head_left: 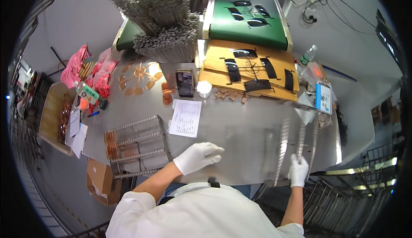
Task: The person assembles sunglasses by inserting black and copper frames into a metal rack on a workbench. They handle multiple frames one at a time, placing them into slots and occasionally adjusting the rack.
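My left hand (199, 157), in a white glove, hovers over the metal table (240, 130) with its fingers stretched out and nothing in them. At the right, my gloved right hand (298, 171) is closed round the near end of a metal rack (282, 152) with toothed bars, slightly smeared by motion. Another slotted metal rack (141, 158) lies left of my left hand, and a bunch of amber lens pieces (110, 145) sits in its left end. A sheet of paper (186, 118) with handwriting lies just beyond my left hand.
Dark moulded lenses (257, 84) lie on brown cardboard (210, 72) at the back. More rest on a green conveyor (219, 27). A phone (185, 83) stands by a tall bundle of grey stems (165, 45). A bin (56, 113) stands left, a blue notebook (324, 97) right.
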A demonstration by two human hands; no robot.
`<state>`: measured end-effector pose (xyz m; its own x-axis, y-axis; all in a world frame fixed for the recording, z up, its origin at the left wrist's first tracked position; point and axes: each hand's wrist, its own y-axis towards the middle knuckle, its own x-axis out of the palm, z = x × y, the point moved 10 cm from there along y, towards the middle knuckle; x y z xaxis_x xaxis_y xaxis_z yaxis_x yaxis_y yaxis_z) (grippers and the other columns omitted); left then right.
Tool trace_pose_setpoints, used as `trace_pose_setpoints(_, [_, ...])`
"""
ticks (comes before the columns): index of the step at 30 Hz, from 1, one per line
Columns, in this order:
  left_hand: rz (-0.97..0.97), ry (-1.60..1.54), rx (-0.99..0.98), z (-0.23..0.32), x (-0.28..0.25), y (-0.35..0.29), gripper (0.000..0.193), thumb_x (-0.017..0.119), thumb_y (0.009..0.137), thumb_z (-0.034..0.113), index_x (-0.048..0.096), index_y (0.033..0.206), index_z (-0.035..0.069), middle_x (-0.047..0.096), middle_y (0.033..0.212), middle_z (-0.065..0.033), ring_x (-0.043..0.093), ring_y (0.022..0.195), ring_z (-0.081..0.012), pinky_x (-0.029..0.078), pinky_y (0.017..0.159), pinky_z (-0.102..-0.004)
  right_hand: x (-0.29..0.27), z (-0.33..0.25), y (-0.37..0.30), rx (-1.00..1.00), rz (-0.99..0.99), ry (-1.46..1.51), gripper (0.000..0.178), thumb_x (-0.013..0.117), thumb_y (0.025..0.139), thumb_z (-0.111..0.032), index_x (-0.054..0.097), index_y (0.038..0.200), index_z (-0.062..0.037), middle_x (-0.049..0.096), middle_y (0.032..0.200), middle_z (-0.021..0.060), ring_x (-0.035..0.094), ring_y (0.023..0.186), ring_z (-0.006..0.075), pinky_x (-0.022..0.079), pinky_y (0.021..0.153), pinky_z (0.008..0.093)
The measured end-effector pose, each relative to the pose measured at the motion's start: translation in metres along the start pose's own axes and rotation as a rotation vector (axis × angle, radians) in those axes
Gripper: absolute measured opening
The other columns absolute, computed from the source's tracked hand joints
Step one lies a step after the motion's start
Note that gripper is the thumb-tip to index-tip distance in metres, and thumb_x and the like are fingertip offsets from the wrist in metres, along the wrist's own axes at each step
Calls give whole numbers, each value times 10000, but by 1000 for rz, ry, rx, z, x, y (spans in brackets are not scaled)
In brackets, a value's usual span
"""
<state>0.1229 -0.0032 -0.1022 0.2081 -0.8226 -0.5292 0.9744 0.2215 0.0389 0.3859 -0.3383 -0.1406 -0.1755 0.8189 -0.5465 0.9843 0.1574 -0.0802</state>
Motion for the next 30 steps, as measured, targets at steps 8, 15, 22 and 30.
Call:
trace_pose_setpoints(8, [300,214,374,24,-1,9,520,788,879,386,653,1261,59,672,1270,-153,642,1180,-355,514,1014,-463,143,-47,-24,-906,-572,-718,325,816,809,-403,679,708,-127,646,609,137,685,605,348,558,578,447])
trace_pose_setpoints(15, [103,421,213,-29,50,31,639,789,839,397,599,1347,61,673,1205,-148,662,1074,-351,509,961,-462,193,-101,2,-1151,-906,-505,267,756,885,-376,736,789,-128,705,705,107,708,648,299,575,606,399])
trace_pose_setpoints(22, [127,533,88,-51,67,46,530,746,860,408,645,1306,140,712,944,-59,692,897,-282,489,837,-455,279,-202,158,-1225,-334,-770,713,840,779,-238,559,1432,-182,591,1356,171,548,1255,380,472,1032,475])
trace_pose_setpoints(30, [204,493,157,-54,67,43,410,716,888,306,653,1255,135,686,895,-39,687,881,-255,483,811,-444,330,-191,217,-982,-616,-1148,781,954,576,-351,655,1279,-186,651,1209,191,631,1185,349,527,996,435])
